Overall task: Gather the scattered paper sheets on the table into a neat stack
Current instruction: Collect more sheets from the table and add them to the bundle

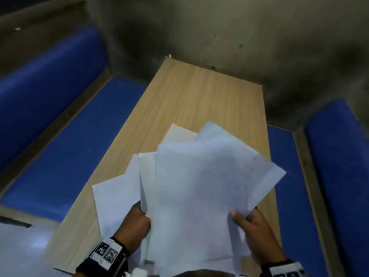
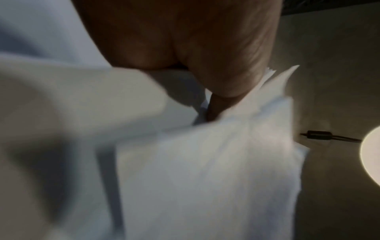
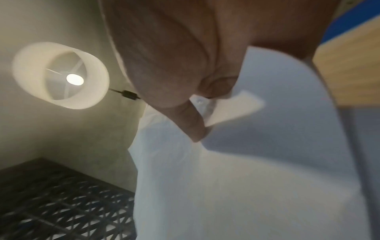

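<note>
Several white paper sheets (image 1: 195, 186) are fanned out unevenly and held up over the near half of the wooden table (image 1: 199, 96). My left hand (image 1: 137, 218) grips their lower left edge, fingers hidden behind the paper. My right hand (image 1: 251, 220) pinches the lower right edge, thumb on top. In the left wrist view the left hand (image 2: 216, 100) curls round the papers (image 2: 205, 170). The right wrist view has the right hand (image 3: 193, 123) pinching the papers (image 3: 236, 186). One sheet (image 1: 179, 132) peeks out behind the bundle; whether it lies on the table I cannot tell.
Blue cushioned benches stand on the left (image 1: 69, 146) and right (image 1: 289, 186) of the narrow table, with a grey wall (image 1: 259, 37) at its far end. A lit hanging lamp (image 3: 61, 76) shows overhead in the right wrist view. More white material (image 1: 22, 248) sits at bottom left.
</note>
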### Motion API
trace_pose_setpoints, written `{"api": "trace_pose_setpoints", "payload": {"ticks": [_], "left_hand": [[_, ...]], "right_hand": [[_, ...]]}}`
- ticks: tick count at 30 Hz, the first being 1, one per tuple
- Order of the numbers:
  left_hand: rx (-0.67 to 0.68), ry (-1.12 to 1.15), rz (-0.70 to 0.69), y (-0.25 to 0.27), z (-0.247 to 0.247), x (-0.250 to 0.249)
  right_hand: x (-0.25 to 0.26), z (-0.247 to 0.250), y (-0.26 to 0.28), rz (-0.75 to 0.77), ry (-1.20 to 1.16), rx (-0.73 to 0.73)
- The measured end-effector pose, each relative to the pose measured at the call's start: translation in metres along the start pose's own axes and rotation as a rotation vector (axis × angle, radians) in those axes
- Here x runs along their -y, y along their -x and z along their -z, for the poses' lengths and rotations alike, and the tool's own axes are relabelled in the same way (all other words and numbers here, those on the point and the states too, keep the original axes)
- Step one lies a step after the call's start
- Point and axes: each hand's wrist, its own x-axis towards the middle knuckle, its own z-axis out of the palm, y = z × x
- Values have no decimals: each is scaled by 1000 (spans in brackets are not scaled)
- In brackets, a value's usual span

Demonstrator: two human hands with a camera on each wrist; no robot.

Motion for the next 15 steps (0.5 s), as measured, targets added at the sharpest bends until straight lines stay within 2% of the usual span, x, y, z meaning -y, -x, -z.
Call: {"api": "trace_pose_setpoints", "payload": {"ticks": [2,5,6,8,9,11,12,15], "left_hand": [[-7,79,12,5,-1,-4],[-24,280,200,11,3,-10],[-23,337,209,11,4,-12],[-27,252,90,8,6,-15],[-12,125,2,5,10,-16],[-22,-164,-89,-1,17,-22],[-48,-242,-95,-4,19,-24],[-106,-281,-96,-12,22,-26]], "right_hand": [[-23,-21,-6,-46,-81,30],[-48,-39,-12,-51,68,-19],[-57,-42,-14,-31,109,-43],[-60,-48,-14,19,173,-92],[-56,-52,-14,35,194,-149],[-46,-56,-16,81,228,-229],[-42,-56,-17,113,210,-256],[-29,-53,-6,135,273,-209]]}}
